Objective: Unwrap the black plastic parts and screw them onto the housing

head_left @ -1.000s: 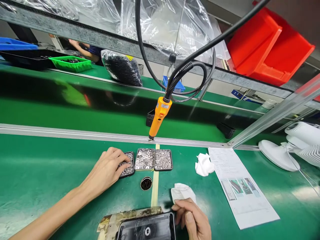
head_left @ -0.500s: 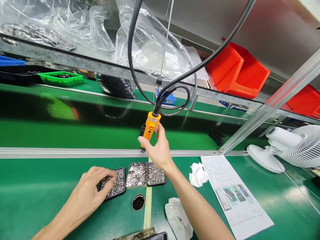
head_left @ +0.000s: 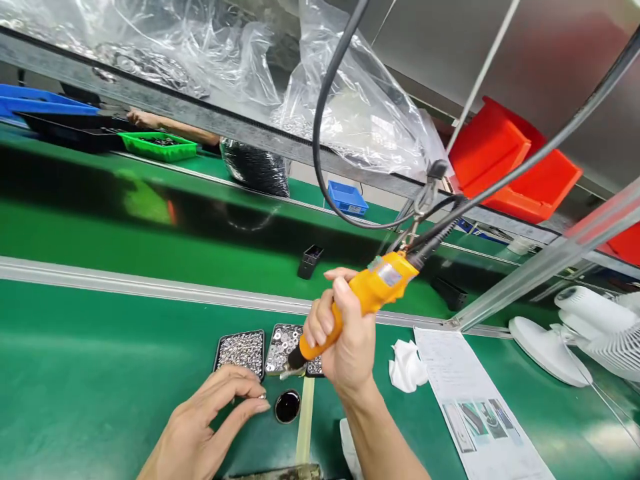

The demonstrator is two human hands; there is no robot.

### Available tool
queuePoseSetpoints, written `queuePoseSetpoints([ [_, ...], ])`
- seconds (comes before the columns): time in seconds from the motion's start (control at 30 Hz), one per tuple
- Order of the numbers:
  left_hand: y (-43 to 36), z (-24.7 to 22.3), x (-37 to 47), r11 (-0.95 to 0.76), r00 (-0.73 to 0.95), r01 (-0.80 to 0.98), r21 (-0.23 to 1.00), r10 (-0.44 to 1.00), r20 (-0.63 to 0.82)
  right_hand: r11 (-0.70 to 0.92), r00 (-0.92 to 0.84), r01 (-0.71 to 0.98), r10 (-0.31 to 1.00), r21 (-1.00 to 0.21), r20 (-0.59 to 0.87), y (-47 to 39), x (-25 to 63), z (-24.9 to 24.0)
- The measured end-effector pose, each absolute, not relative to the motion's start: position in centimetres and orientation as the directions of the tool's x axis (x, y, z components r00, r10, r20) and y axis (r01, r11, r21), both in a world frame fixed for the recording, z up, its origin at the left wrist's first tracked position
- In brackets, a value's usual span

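My right hand (head_left: 345, 327) is wrapped round an orange electric screwdriver (head_left: 375, 287), whose dark tip slants down to the left over the trays. My left hand (head_left: 215, 413) pinches a small shiny metal piece (head_left: 262, 396) between thumb and fingers, just left of a round black dish (head_left: 287, 406). Behind it sits a black tray of small metal parts (head_left: 241, 350). Beside that is a tray of washers (head_left: 283, 340), and a third tray (head_left: 315, 367) is partly hidden by my right hand.
White cloth (head_left: 407, 366) and a printed sheet (head_left: 480, 407) lie to the right, near a white fan (head_left: 600, 320). Above hang a black cable (head_left: 320, 120) and a shelf with plastic bags and red bins (head_left: 500, 153). Another person's arm (head_left: 175, 127) shows behind the shelf.
My right hand has closed round the screwdriver and brought it down, tilting it towards the trays. My left hand has moved out of the left tray, rightwards and nearer, with a small piece pinched.
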State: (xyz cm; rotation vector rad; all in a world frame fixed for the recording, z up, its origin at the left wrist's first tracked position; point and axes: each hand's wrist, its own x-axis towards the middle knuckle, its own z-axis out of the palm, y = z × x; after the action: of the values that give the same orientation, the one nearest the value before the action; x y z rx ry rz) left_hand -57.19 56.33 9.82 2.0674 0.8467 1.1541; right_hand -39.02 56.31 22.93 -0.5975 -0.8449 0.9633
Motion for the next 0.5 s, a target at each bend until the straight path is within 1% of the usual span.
queuePoseSetpoints([
  [0.1,56.0,10.6,-57.1,-0.626,0.410,0.194,0.755,0.751,0.517,0.430,0.250,-0.531,0.903,-0.730,0.349,54.8,-40.2,23.7],
  [0.23,55.4,11.4,-57.3,-0.653,0.402,0.138,0.745,0.724,0.561,0.433,0.226,-0.525,0.901,-0.732,0.371,54.0,-41.0,23.4],
  [0.5,55.1,11.8,-57.1,-0.651,0.412,0.097,0.753,0.715,0.565,0.433,0.180,-0.533,0.897,-0.726,0.403,53.5,-41.2,23.0],
])
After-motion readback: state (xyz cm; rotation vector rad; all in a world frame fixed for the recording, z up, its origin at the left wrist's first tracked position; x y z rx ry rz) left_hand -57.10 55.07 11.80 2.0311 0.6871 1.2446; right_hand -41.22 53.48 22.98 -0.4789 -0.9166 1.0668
